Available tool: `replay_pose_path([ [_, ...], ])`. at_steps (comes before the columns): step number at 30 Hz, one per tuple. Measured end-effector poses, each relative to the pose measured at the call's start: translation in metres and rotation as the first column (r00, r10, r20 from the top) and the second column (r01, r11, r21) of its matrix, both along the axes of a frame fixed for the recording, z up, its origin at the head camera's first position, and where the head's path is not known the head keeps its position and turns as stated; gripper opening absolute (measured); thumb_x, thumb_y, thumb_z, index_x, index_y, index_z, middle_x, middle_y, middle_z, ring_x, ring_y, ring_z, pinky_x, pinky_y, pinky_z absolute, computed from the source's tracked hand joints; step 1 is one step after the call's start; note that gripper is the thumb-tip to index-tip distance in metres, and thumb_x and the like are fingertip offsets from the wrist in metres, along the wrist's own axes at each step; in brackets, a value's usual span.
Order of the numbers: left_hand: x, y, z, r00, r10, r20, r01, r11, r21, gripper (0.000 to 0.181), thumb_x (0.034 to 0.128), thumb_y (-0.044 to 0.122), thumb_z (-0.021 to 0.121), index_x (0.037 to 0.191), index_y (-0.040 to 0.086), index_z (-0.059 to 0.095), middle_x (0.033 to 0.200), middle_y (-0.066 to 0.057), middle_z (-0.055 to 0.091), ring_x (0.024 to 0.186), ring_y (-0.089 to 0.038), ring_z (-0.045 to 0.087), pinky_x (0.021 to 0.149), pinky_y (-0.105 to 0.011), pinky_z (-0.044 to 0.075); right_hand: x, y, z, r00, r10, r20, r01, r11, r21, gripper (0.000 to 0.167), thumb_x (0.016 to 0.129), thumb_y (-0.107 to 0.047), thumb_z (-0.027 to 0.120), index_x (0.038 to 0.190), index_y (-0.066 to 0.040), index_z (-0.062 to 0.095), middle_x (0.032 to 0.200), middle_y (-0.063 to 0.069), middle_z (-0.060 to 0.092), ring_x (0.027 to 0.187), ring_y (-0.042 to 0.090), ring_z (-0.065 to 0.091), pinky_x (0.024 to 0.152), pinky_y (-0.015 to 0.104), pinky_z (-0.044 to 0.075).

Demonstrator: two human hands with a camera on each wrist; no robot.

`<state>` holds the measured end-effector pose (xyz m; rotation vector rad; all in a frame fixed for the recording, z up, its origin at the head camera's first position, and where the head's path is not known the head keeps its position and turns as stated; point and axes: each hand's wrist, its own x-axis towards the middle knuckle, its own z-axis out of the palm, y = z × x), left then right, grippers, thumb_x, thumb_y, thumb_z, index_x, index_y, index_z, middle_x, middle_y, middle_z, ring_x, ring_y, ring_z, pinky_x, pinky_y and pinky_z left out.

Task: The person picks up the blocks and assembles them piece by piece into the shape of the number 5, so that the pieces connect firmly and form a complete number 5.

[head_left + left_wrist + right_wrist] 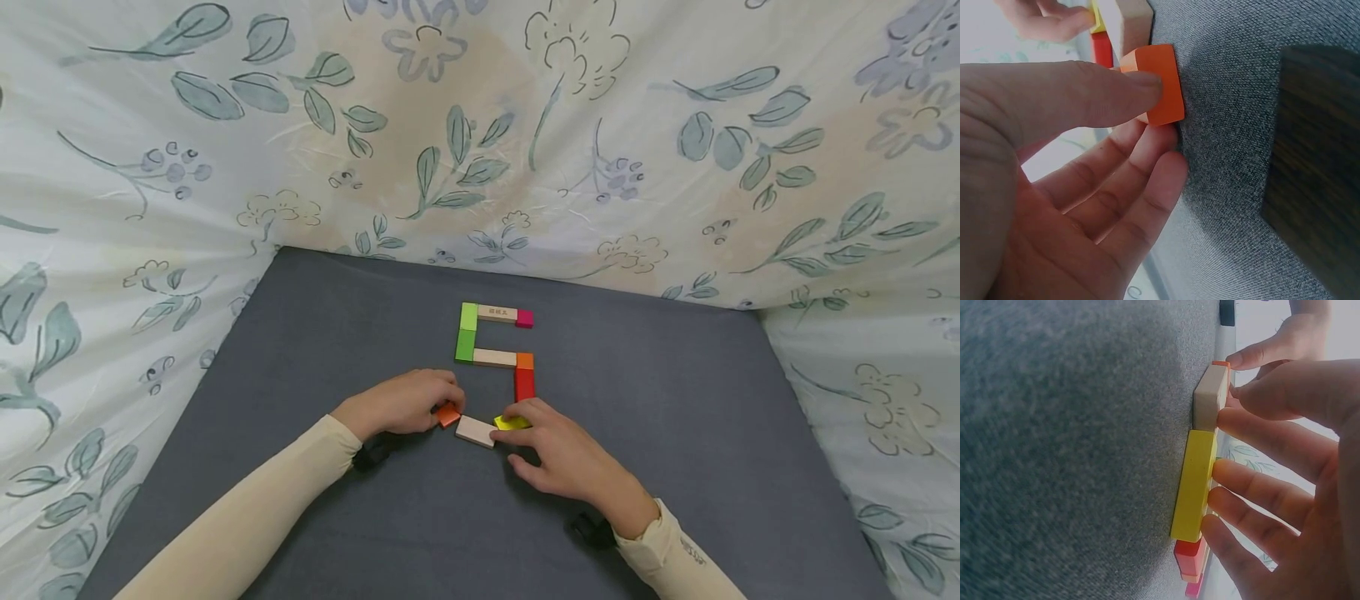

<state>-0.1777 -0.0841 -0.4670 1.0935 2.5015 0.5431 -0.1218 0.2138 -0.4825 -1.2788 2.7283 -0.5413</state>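
Note:
My left hand [405,402] pinches a small orange block [1174,81] between thumb and fingers, low over the cloth. One end of the orange block meets a plain wooden block [476,431], which lies at a slant. Over on the other side, my right hand [562,450] has its fingers spread and fairly straight. Its fingertips rest along a yellow block [1194,487] and at the edge of the plain block. In the head view the right thumb stands apart from the blocks, and the fingers partly cover the yellow block [512,422].
Beyond the hands, blocks form a bent line: magenta [525,318], lettered wood [497,313], light green [468,317], green [465,345], plain wood [495,357], orange [525,361] and red [525,383]. Floral cloth [450,183] walls the dark grey surface [360,317].

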Motion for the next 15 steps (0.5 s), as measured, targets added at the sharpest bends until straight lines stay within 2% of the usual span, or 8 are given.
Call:
replay_pose_path([
  [15, 0.0009, 0.0018, -0.0033, 1.0, -0.003, -0.007, 0.003, 1.0, 0.008, 0.041, 0.0949, -0.015, 0.065, 0.116, 0.016, 0.08, 0.114, 0.002, 0.066, 0.097, -0.017, 0.061, 0.095, -0.04, 0.055, -0.0001, -0.0002, -0.002, 1.0, 0.005, -0.014, -0.005, 1.0, 0.001, 0.036, 0.1, -0.021, 0.078, 0.135, -0.021, 0.08, 0.135, 0.003, 0.062, 0.124, 0.019, 0.054, 0.093, 0.038, 0.058],
])
